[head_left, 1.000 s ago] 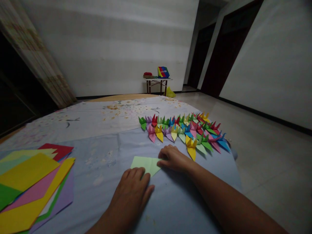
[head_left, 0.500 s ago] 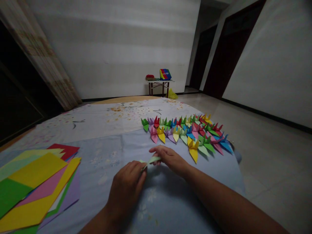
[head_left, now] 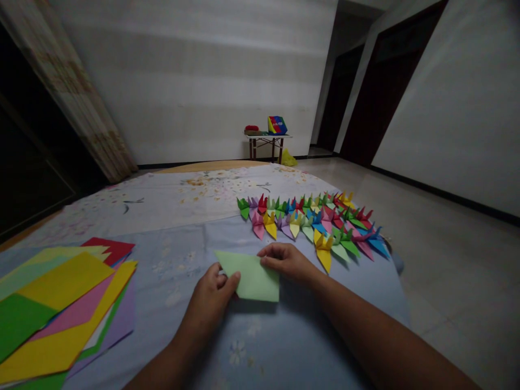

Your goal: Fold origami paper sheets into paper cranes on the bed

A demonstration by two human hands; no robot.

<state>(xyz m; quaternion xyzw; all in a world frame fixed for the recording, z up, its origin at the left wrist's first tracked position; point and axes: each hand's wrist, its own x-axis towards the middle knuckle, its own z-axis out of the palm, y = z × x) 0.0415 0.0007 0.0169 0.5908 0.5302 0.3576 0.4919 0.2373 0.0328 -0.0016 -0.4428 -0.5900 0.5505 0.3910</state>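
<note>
Light-green folded paper is held just over the blue cloth, between both hands. Long axis runs roughly left-right; the sharp tip points far-left, the square end sits right. Left hand pinches the left edge with its thumb on top. Right hand pinches the upper right edge. Paper cranes lie just beyond, coloured sheets well left.

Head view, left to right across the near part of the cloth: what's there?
Stack of coloured sheets → left hand → light green paper → right hand → yellow crane → blue crane → floor.
</note>
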